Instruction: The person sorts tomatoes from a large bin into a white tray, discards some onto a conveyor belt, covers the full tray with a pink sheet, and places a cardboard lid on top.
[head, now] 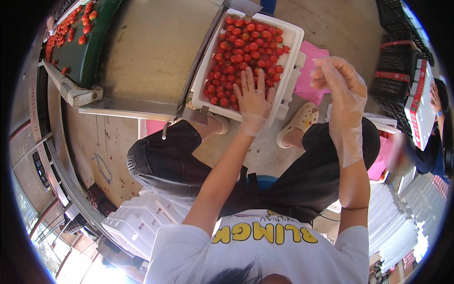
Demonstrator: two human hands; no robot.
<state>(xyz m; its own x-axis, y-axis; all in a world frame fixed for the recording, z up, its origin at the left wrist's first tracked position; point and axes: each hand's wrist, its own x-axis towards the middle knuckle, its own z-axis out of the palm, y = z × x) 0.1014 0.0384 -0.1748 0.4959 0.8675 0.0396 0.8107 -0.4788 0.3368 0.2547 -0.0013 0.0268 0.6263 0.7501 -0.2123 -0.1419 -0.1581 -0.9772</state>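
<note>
A white foam box (296, 46) stands before me, filled with small red tomatoes (244, 49). My left hand (253, 101), in a clear plastic glove, rests palm down on the tomatoes near the box's front side, fingers spread. Raised to the right of the box is my right hand (342, 81), also gloved. Its fingers are curled, and no item shows in them; whether they close on something small is hidden. The edge of a sheet-metal chute (152, 53) runs along the box's left side.
A green conveyor belt (79, 67) carries tomatoes at upper left. Pink sheets (312, 67) lie on the floor beside the box. Black plastic crates (392, 53) stand at right, near another person's hand (435, 94). Stacked white foam boxes (149, 220) are at lower left.
</note>
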